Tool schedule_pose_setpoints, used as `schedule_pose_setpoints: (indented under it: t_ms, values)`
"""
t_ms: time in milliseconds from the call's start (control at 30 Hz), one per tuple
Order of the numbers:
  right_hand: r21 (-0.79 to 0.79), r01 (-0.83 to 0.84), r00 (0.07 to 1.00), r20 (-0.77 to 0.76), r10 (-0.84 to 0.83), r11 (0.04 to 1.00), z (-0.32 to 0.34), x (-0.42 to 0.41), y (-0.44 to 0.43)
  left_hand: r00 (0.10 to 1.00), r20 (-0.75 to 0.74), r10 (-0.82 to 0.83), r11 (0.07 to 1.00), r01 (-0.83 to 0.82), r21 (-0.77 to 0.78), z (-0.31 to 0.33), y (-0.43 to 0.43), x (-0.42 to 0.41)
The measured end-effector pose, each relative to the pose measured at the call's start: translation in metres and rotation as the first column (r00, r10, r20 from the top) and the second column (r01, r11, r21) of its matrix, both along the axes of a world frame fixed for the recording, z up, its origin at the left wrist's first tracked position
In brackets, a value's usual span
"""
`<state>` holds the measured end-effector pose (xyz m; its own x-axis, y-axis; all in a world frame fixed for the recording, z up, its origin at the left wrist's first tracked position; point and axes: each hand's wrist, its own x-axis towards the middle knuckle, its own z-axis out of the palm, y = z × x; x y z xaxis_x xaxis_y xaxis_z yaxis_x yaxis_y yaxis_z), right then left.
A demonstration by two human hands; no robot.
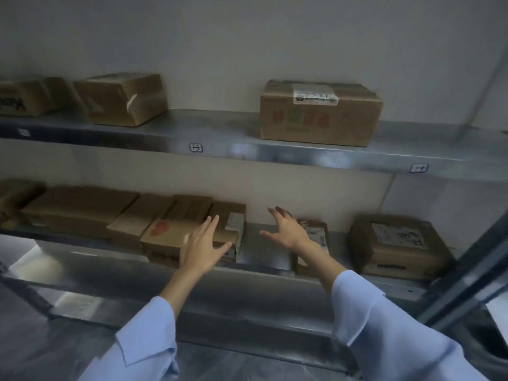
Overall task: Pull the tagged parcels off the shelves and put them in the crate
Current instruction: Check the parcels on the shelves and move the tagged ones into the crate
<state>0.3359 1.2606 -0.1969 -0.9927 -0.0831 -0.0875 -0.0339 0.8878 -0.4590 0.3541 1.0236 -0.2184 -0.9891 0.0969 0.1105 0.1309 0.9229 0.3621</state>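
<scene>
Two steel shelves hold cardboard parcels. On the lower shelf a row of brown boxes fills the left; the rightmost one carries a white label. My left hand is spread flat in front of that box, fingers straight, holding nothing. My right hand hovers open over the bare gap to its right, in front of a small labelled box. Further right sits a taped brown parcel with a label on top. No crate is in view.
The upper shelf bears a large printed box with a white label, and two plain boxes at left. Small tags mark the shelf edge. A dark metal post rises at right. Grey floor lies below.
</scene>
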Motion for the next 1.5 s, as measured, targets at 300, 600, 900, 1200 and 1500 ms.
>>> schedule_pose_setpoints:
  t_ms: [300, 600, 900, 1200, 1500]
  values:
    - [-0.059, 0.113, 0.989, 0.100, -0.106, 0.992, -0.050, -0.039, -0.058, 0.989, 0.044, -0.142, 0.990, 0.142, 0.016, -0.035, -0.030, -0.070]
    - [-0.173, 0.136, 0.982, 0.154, -0.110, 0.975, -0.082, -0.061, -0.096, 0.980, 0.009, -0.199, 0.980, 0.199, -0.022, -0.046, -0.044, -0.103]
    - [-0.216, 0.123, 0.982, 0.169, -0.087, 0.969, -0.101, -0.072, -0.104, 0.978, -0.045, -0.205, 0.978, 0.206, 0.013, -0.060, -0.041, -0.111]
    - [-0.182, 0.125, 0.984, 0.151, -0.098, 0.975, -0.099, -0.059, -0.083, 0.980, -0.047, -0.193, 0.981, 0.193, 0.011, -0.062, -0.024, -0.110]
    - [-0.271, 0.136, 0.981, 0.171, -0.091, 0.953, -0.093, -0.042, -0.071, 0.988, 0.083, -0.127, 0.988, 0.119, 0.099, -0.063, -0.010, -0.104]
